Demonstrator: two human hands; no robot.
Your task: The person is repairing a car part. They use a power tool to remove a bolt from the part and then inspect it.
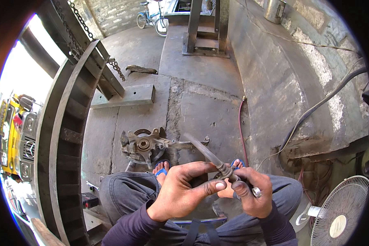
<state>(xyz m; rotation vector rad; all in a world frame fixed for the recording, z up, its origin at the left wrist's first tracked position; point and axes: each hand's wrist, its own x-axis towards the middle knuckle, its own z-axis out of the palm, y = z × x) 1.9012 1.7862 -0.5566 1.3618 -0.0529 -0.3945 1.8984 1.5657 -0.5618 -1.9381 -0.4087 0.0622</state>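
Left of the steering knuckle (145, 145) stands a steel frame (65, 135). Nearer than the knuckle, the left hand (180, 190) pinches a slim metal rod (211, 158); the right hand (252, 192) grips its lower end. Rod axis runs up-left, tip toward the knuckle. Right of it: red hose (242, 131), white fan (340, 213).

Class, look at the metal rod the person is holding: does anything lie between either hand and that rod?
Nothing visible does. Both the left hand and the right hand already touch the metal rod at its lower end, fingers wrapped around it. Its upper end points freely toward the steering knuckle on the floor.
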